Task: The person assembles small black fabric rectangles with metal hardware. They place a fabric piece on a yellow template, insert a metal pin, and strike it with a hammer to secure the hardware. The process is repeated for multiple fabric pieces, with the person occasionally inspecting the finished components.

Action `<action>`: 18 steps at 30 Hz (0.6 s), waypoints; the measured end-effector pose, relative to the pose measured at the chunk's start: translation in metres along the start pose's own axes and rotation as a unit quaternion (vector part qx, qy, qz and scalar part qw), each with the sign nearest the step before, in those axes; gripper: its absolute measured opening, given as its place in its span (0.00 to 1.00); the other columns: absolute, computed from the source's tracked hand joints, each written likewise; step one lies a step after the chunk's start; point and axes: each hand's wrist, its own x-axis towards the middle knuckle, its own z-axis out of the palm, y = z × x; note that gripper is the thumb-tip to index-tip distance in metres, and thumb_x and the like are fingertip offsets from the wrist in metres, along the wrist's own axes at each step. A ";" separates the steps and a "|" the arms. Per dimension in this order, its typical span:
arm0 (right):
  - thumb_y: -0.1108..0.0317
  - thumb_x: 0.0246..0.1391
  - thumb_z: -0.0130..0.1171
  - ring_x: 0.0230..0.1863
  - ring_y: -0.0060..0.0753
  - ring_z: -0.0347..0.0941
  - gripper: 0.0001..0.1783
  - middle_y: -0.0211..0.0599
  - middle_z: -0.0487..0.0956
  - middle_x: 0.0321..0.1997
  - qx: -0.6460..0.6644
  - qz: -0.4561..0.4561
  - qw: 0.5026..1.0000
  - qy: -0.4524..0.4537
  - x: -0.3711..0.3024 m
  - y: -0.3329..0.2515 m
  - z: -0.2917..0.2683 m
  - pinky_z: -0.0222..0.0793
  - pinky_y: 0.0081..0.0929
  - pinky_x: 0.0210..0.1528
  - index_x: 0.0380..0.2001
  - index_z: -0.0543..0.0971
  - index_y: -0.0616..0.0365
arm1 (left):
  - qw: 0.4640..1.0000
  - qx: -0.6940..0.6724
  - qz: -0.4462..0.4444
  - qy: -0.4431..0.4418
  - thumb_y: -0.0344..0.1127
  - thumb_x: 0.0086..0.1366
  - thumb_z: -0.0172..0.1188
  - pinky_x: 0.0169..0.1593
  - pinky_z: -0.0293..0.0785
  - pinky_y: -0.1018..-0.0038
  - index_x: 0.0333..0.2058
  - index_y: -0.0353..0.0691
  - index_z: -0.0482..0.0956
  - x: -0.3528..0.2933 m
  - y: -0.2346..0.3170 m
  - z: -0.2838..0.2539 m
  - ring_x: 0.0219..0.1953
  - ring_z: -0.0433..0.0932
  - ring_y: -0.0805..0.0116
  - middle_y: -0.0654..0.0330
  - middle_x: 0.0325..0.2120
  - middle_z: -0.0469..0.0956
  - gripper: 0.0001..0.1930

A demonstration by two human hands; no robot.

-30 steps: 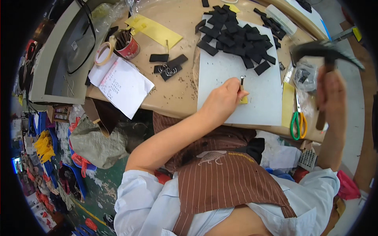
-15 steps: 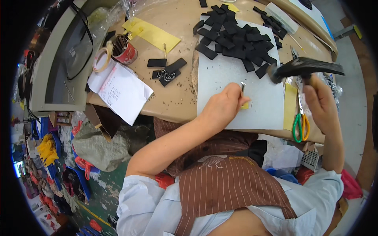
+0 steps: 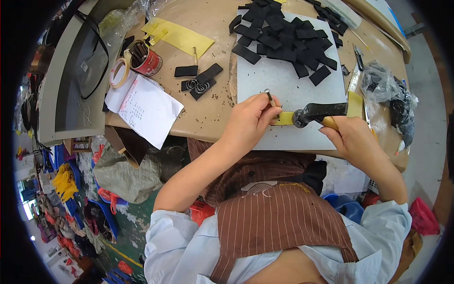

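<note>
My left hand [image 3: 250,116] is closed round a thin metal punch [image 3: 268,94], which leans with its flat top up. Beside these fingers a yellow strip [image 3: 285,119] lies on the white board [image 3: 293,142]; the punch's lower tip is hidden by my fingers. In my right hand [image 3: 357,137] is a hammer [image 3: 324,111], gripped by its wooden handle. Its dark head sits low over the board, right of the punch and apart from it, overlapping the strip's right end in view. I cannot tell whether it touches the strip.
Many black fabric pieces [image 3: 279,40] are heaped on the board's far part. To the left are a red can [image 3: 152,64] of metal tools, a tape roll [image 3: 118,73], a notebook [image 3: 149,109] and a yellow sheet [image 3: 184,40]. A plastic bag [image 3: 397,99] lies at right.
My right hand has brought the hammer down and to the left, from a raised position to low over the board. My left hand has shifted left, the punch now leans, and more yellow strip shows.
</note>
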 end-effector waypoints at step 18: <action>0.62 0.58 0.59 0.22 0.32 0.69 0.14 0.34 0.76 0.26 0.160 -0.126 0.976 0.082 0.010 -0.017 -0.074 0.66 0.26 0.28 0.40 0.77 0.61 | 0.962 0.215 0.147 0.079 0.28 0.61 0.62 0.29 0.75 0.66 0.34 0.34 0.69 -0.015 -0.002 0.015 0.25 0.77 0.52 0.54 0.27 0.77 0.10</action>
